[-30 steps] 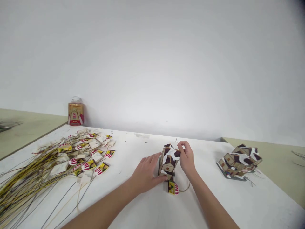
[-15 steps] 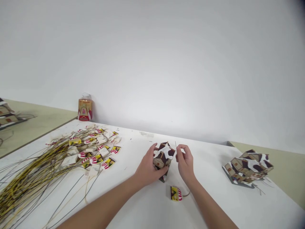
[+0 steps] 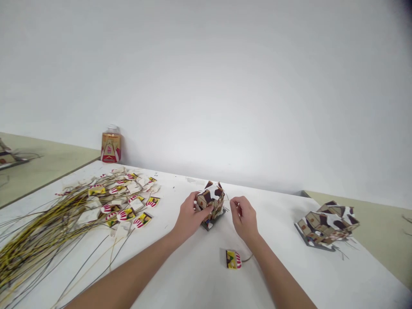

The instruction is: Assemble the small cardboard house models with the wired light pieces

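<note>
My left hand [image 3: 190, 215] is wrapped round a miniature house [image 3: 210, 195] with brown roofs and white snow patches, thumb across its front. The house stands upright on a dark base at the table's middle. Just to its right, my right hand [image 3: 243, 216] is closed in a pinch; what lies between the fingertips is too small to make out. Thin wire ends [image 3: 226, 204] stick out between the house and that hand. Below, a yellow tag with red and white stripes [image 3: 233, 259] lies on the table, its thin cord running to my right wrist.
Many similar striped tags [image 3: 127, 214] with long cords [image 3: 35, 244] are heaped at the left. At the back left stands an orange-red bottle [image 3: 111, 145]. Snowy miniature houses [image 3: 328, 225] sit at the right, and another house [image 3: 7, 156] is at the far left edge.
The miniature house has been tipped upright, and its base now shows on the table. My right hand has drawn slightly away from it. The whole view has shifted a little.
</note>
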`<action>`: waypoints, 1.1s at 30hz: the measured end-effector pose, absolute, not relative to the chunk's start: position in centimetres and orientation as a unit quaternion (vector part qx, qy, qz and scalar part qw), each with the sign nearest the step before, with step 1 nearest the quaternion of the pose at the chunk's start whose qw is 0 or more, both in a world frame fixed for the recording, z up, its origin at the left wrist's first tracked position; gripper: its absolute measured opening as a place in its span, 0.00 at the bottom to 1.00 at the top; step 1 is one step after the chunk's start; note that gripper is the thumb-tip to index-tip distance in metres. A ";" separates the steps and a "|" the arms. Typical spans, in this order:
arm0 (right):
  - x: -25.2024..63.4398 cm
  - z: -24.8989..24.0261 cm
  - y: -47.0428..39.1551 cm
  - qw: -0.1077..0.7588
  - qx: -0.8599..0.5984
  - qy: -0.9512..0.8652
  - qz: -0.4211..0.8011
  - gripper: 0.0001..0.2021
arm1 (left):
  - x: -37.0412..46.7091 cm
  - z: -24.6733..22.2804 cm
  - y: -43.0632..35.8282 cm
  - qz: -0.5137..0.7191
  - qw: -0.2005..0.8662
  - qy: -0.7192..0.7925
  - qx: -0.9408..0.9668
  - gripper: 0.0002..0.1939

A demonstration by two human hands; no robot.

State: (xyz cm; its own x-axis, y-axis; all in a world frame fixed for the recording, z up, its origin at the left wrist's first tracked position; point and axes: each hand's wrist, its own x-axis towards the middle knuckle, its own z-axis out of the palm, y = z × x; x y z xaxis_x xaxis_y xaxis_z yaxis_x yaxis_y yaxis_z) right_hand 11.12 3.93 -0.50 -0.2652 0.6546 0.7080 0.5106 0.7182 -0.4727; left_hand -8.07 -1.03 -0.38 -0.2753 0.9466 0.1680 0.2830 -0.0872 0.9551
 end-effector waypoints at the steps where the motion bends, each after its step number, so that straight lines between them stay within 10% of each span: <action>1: 11.1 -0.6 3.9 0.471 -0.356 -0.804 0.067 0.06 | -8.1 -0.3 -1.0 0.531 0.314 0.595 0.515 0.23; 33: 11.3 0.5 2.8 0.223 -0.329 -0.918 -0.005 0.11 | -8.4 -0.1 -0.6 0.556 0.422 0.563 0.443 0.25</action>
State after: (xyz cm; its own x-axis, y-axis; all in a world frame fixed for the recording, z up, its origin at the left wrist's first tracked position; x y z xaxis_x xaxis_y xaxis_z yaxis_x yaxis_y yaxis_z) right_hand 11.33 2.80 0.54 -0.6839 0.6021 0.4120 0.6066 0.7830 -0.1372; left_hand -8.35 -0.65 -0.08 -0.2525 0.9674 0.0175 0.0289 -0.0105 0.9995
